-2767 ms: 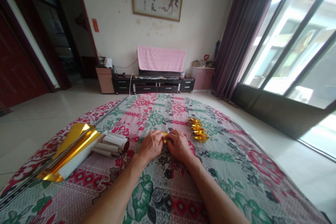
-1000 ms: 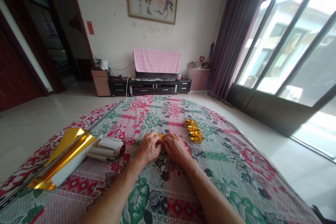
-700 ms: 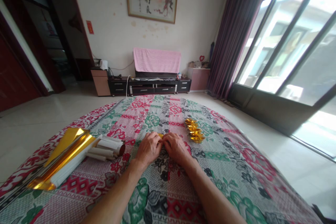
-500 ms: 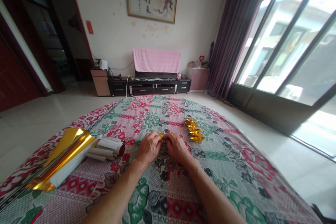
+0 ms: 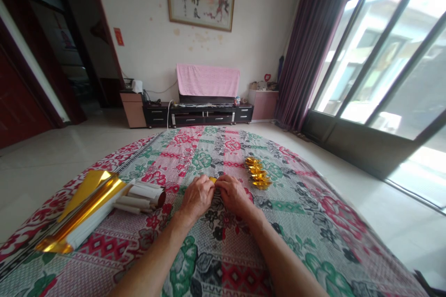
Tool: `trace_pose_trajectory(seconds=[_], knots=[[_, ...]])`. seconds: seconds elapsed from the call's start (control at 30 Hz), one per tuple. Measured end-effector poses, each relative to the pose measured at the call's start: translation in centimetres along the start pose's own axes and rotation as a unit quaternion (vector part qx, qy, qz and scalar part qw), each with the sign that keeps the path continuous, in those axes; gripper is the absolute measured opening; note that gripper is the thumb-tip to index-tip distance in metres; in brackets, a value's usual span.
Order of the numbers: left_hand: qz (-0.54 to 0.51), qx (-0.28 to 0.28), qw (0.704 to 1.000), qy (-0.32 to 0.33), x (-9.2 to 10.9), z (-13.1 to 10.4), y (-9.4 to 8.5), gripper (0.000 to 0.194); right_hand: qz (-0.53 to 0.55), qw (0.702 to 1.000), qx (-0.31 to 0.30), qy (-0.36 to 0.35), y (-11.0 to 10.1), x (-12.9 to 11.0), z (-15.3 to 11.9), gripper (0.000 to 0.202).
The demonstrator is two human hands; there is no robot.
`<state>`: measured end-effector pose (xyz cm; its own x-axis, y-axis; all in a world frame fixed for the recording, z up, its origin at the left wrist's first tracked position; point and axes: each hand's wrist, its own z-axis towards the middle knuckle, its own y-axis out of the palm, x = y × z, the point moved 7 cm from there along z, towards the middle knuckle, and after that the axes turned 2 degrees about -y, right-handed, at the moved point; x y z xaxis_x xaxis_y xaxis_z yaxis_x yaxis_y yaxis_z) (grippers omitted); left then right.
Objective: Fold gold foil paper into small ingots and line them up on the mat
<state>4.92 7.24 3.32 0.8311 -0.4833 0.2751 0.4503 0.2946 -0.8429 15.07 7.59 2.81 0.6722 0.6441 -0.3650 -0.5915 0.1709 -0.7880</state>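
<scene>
Between my two hands a small piece of gold foil paper (image 5: 213,179) shows, mostly covered by my fingers. My left hand (image 5: 198,196) is closed on its left side, fingertips pinched together. From the right my right hand (image 5: 232,194) pinches the same piece, its fingertips nearly touching the left ones. Both hands rest low over the flowered cloth (image 5: 202,160). Just right of them stands a row of several folded gold paper ingots (image 5: 258,174), pressed close together.
On the left lie gold foil sheets (image 5: 88,190), partly curled, beside white paper rolls (image 5: 139,195). Beyond the cloth's rounded far edge are a low black cabinet (image 5: 190,118) and a pink cloth (image 5: 208,80) draped over something. A large window (image 5: 376,51) is at the right.
My right fingertips have shifted slightly over the gold piece. Both arms stay in nearly the same place, and the row of ingots has not moved.
</scene>
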Motion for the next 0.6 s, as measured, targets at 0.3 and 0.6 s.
trace_pose_trajectory(seconds=[0.3,0.6], knots=[[0.014,-0.019,1.0,-0.015,-0.1,-0.01,0.29,0.022,0.011,1.0,0.005,0.011,-0.38,-0.06,-0.09,0.035],[0.014,-0.017,1.0,-0.006,0.08,-0.08,0.03,0.022,0.025,0.998,0.023,0.052,-0.7,0.51,0.01,0.031]])
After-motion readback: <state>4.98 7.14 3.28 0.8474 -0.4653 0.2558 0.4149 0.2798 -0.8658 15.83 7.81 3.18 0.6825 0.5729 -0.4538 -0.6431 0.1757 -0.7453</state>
